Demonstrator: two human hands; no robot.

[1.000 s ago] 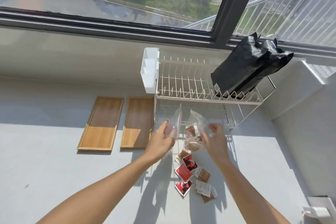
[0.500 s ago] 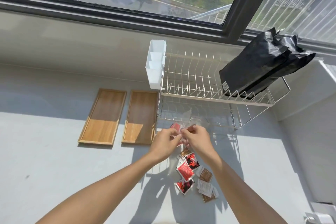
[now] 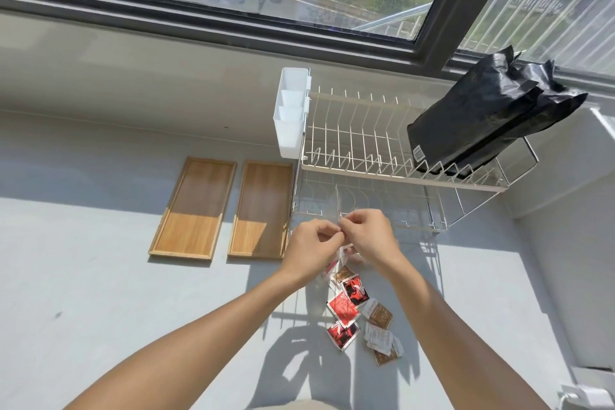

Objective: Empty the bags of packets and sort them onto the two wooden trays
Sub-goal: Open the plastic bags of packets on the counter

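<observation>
Pinching a clear plastic bag (image 3: 340,215) between them, the left hand (image 3: 311,248) and right hand (image 3: 367,240) meet just in front of the wire dish rack (image 3: 392,150); both sets of fingers are curled tight on the film. What the bag contains cannot be told. Loose packets (image 3: 357,311), red and brown, lie on the bench (image 3: 100,293) directly below the hands. Two wooden trays sit side by side further left: the left tray (image 3: 194,208) and the right tray (image 3: 263,210). Black bags (image 3: 489,116) lean in the rack's upper tier; a white caddy (image 3: 291,110) hangs on its left end.
</observation>
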